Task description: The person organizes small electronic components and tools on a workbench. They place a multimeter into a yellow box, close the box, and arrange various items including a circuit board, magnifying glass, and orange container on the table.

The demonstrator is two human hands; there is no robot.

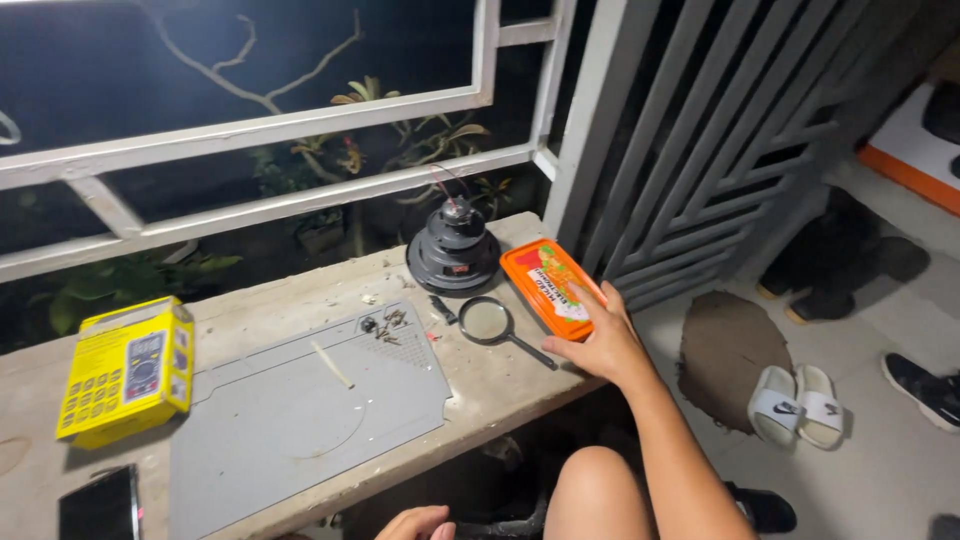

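- The right hand [603,338] lies at the right end of the bench [300,300], with the fingers spread a little and resting on the near edge of an orange box [549,284]. The hand touches the box but does not close around it.
- The orange box is flat, with rounded corners and a printed label on its lid. It lies on the bench at the far right, just beside the grey gate [720,150].
- A magnifying glass [490,323] lies just left of the hand, with its lens toward the box and its black handle pointing to the near edge of the bench.
- Behind the magnifying glass stands a round black motor part [453,250] with thin red wires on its top.
- The left hand [418,523] is only partly in view at the bottom edge, below the bench. I cannot tell if it holds something.
- A grey work mat [290,420] covers the middle of the bench. On it lie a thin pale stick [332,365] and, at the far right corner, a small group of screws [384,328].
- A yellow box [128,368] with a picture of a meter stands at the left, just beside the mat.
- A dark phone [98,504] lies at the near left corner.
- On the floor at the right there are white slippers [797,403] near a brown doormat [725,355].
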